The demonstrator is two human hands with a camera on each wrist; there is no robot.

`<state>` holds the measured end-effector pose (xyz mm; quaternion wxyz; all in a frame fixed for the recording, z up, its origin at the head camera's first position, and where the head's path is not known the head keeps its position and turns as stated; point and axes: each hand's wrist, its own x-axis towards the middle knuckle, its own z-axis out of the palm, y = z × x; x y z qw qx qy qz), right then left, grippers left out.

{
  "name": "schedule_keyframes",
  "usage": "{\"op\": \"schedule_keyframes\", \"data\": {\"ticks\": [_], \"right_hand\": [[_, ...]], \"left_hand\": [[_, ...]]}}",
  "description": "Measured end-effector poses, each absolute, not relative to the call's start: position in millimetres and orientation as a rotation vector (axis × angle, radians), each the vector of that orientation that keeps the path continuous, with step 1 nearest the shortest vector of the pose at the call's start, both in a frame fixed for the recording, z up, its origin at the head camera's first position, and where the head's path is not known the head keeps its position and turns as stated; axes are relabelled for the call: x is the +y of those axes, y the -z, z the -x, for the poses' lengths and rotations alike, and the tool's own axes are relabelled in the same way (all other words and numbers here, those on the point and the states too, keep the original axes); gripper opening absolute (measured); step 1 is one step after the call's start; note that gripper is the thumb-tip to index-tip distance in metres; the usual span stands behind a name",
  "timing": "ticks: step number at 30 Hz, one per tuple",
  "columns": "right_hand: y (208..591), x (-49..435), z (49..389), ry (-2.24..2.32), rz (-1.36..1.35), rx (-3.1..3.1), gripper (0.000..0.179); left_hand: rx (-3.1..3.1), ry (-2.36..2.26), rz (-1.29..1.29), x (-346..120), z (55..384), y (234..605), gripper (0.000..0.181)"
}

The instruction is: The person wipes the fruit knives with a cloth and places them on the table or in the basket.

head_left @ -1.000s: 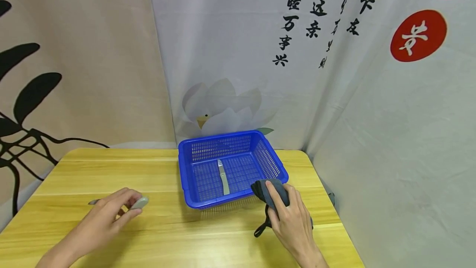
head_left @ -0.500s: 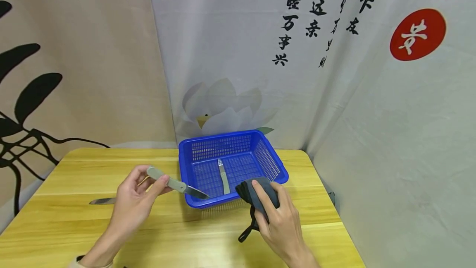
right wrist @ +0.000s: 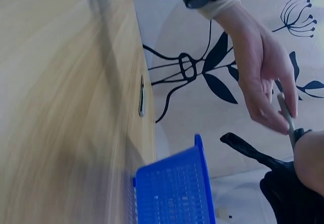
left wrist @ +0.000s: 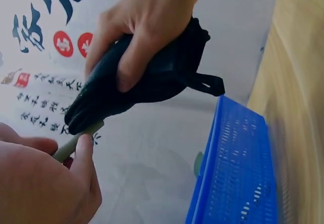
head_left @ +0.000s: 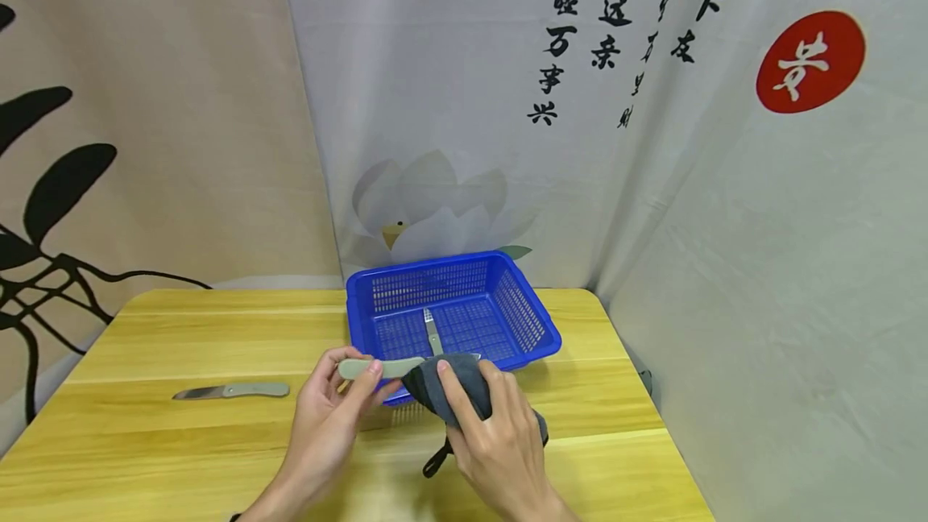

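In the head view my left hand point(head_left: 326, 413) pinches the pale grey-green handle of a knife point(head_left: 391, 368), held level above the front rim of the blue basket point(head_left: 536, 325). A dark grey cloth point(head_left: 464, 381) with a black loop covers most of its blade. My right hand point(head_left: 500, 441) grips this cloth around the blade, fingers on top. The left wrist view shows the handle meeting the cloth's end point(left wrist: 81, 118). Inside the basket lies a utensil point(head_left: 432, 333) with a matching handle and a fork-like tip, partly hidden by the cloth.
A second knife point(head_left: 254, 390) with the same pale handle lies on the wooden table point(head_left: 181, 457), left of my hands. Behind the table hangs a printed curtain point(head_left: 449, 63), and another stretch of it point(head_left: 783, 304) runs along the right side.
My left hand has lifted the knife from beside the second knife and brought it right, to the cloth. My right hand has moved left with the cloth, which now covers the blade.
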<state>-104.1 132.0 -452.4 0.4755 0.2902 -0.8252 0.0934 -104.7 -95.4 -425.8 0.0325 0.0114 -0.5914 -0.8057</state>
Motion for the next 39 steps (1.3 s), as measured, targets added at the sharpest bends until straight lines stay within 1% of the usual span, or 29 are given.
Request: {"op": "schedule_keyframes", "data": {"ticks": [3,6,9,11,14,19,23,31,34,39], "right_hand": [[451.1,138.1,109.0,-0.178,-0.699,-2.007,0.051],[449.0,147.2,112.7,-0.151,-0.723,-2.011,0.050],[446.4,155.4,114.4,-0.141,-0.763,-2.029,0.052],[445.3,159.0,114.8,-0.139,-0.791,-2.040,0.050],[443.8,161.5,115.5,-0.132,-0.831,-2.035,0.047],[443.0,161.4,115.4,-0.105,-0.848,-2.016,0.044],[442.3,161.3,116.4,-0.067,-0.816,-2.018,0.043],[440.8,169.1,128.2,-0.033,-0.723,-2.040,0.045],[440.4,174.1,134.5,-0.035,-0.691,-2.047,0.048],[438.0,179.9,138.1,-0.140,-0.615,-2.067,0.063]], "left_hand": [[-1.843,2.526,0.005,-92.1,100.2,427.9,0.023],[-1.900,2.533,0.110,-93.9,98.6,429.6,0.034],[-2.021,2.574,0.291,-101.3,99.5,430.5,0.049],[-2.113,2.623,0.422,-107.0,100.7,430.6,0.058],[-2.249,2.628,0.603,-111.8,101.9,431.1,0.064],[-2.386,2.439,0.720,-109.2,99.2,432.6,0.057],[-2.406,2.298,0.750,-106.9,97.5,435.4,0.057],[-2.383,2.227,0.846,-105.6,96.1,440.3,0.051],[-2.371,2.228,0.865,-105.4,95.5,442.0,0.050],[-2.394,2.265,0.798,-102.8,94.2,443.6,0.050]]}}
